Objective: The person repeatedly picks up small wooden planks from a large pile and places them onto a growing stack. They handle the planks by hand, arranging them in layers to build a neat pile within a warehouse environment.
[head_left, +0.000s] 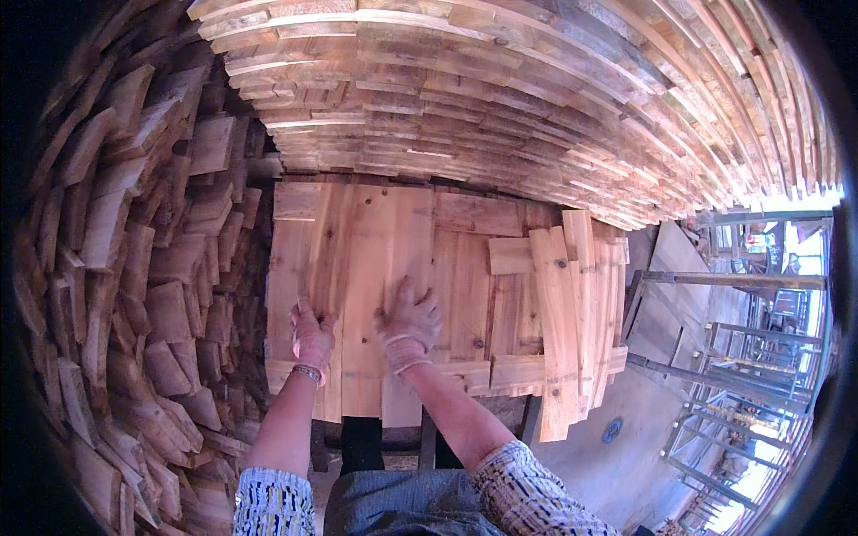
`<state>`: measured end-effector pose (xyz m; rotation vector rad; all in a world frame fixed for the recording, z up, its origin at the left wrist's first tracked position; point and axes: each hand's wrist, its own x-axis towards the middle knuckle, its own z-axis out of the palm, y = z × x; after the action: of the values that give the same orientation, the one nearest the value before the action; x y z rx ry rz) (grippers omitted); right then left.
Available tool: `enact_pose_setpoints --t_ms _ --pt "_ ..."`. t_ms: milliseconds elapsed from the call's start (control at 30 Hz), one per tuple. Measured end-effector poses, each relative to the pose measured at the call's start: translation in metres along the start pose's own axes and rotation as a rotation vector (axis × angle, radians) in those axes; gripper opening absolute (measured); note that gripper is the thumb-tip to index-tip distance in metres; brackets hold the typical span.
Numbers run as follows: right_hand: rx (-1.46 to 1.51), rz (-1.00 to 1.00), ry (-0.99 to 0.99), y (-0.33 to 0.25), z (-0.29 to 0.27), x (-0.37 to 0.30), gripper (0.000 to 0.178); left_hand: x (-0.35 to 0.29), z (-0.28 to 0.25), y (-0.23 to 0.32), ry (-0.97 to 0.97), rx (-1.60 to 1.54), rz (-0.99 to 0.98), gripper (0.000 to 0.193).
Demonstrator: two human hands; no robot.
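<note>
Both my hands wear pale, pinkish gloves and rest over a low platform of light wooden boards in front of me. My left hand (313, 338) lies on the boards at the left, fingers stretched forward and thumb apart. A bracelet circles that wrist. My right hand (410, 327) is a little further right, its fingers spread and slightly blurred over a board (402, 397) whose near end juts past the platform's edge. Between the hands runs a long, smooth board (362, 268) with small knots. Neither hand visibly grips anything.
Several loose narrow planks (559, 330) lie lengthwise on the platform's right side, beside a short block (510, 255). A tall stack of boards (429, 98) rises at the far side. Rough wood pieces (179, 295) are piled at the left. Metal frames (733, 281) stand at the right.
</note>
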<state>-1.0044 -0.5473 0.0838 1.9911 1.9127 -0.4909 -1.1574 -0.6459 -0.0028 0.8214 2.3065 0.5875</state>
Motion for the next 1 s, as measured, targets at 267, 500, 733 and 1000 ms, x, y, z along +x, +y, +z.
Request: enact_pose_setpoints --t_ms 267,500,733,1000 --pt "0.168 -0.006 0.156 0.104 -0.002 0.027 0.088 -0.002 0.006 -0.012 0.008 -0.084 -0.031 0.082" --pt "0.348 -0.084 0.113 0.044 0.032 0.007 0.088 0.001 -0.015 -0.053 0.116 0.170 -0.005 0.080" --pt "0.330 -0.144 0.093 0.006 0.030 -0.002 0.089 0.004 -0.055 -0.052 0.109 0.170 -0.069 0.086" --pt "0.346 -0.251 0.093 0.006 0.036 0.018 0.092 0.038 -0.065 -0.033 0.145 -0.020 0.019 0.086"
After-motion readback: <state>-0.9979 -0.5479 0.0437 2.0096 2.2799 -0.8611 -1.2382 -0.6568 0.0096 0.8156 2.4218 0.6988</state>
